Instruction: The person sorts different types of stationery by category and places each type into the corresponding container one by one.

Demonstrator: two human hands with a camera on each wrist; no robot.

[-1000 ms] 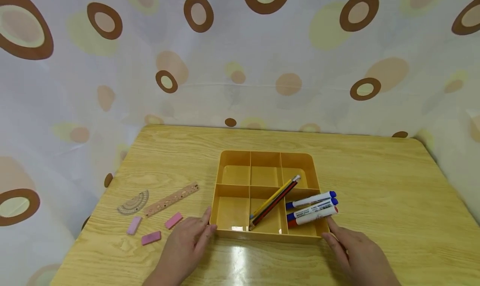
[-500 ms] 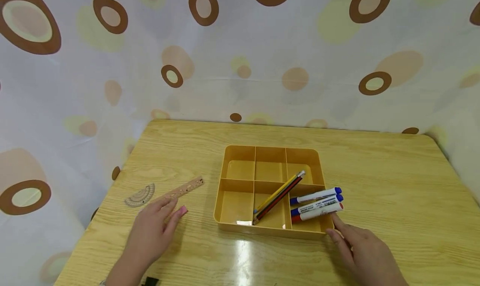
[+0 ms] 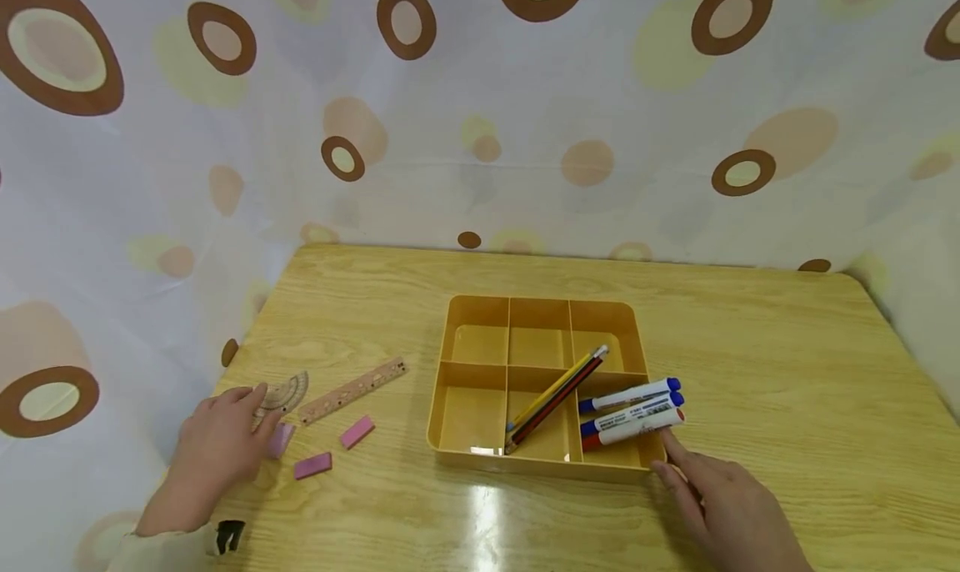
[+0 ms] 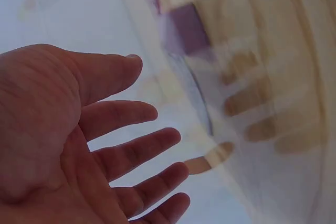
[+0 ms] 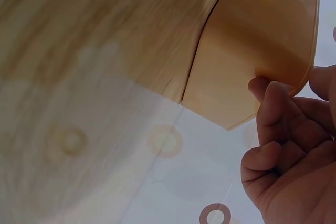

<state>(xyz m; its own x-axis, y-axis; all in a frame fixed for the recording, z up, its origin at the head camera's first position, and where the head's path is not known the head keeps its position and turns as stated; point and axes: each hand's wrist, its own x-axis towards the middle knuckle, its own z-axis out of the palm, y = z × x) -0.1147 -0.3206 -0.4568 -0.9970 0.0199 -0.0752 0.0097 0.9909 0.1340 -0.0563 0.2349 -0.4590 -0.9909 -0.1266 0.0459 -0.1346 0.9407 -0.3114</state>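
Observation:
In the head view my left hand [image 3: 213, 443] hovers over the table's left side, beside a lilac eraser [image 3: 281, 440] and a clear protractor [image 3: 289, 393] that it partly covers. The left wrist view shows that hand's fingers [image 4: 139, 150] extended and spread, apart from the eraser. My right hand [image 3: 731, 505] holds the front right corner of an orange divided tray [image 3: 543, 469], its thumb at the rim and curled fingers against the outer wall [image 5: 252, 51]. Pencils [image 3: 553, 398] lean in the tray's front middle compartment. Whiteboard markers [image 3: 636, 428] lie in the front right one, their ends sticking out.
A pinkish ruler [image 3: 352, 390], a pink eraser [image 3: 357, 432] and a magenta eraser [image 3: 312, 465] lie between my left hand and the tray. Patterned cloth [image 3: 450, 197] hangs behind the wooden table [image 3: 750, 347] and along its sides.
My left hand has left the tray's front left corner, passed over the pink eraser and ruler, and moved left to the lilac eraser. My right hand stays at the tray's corner.

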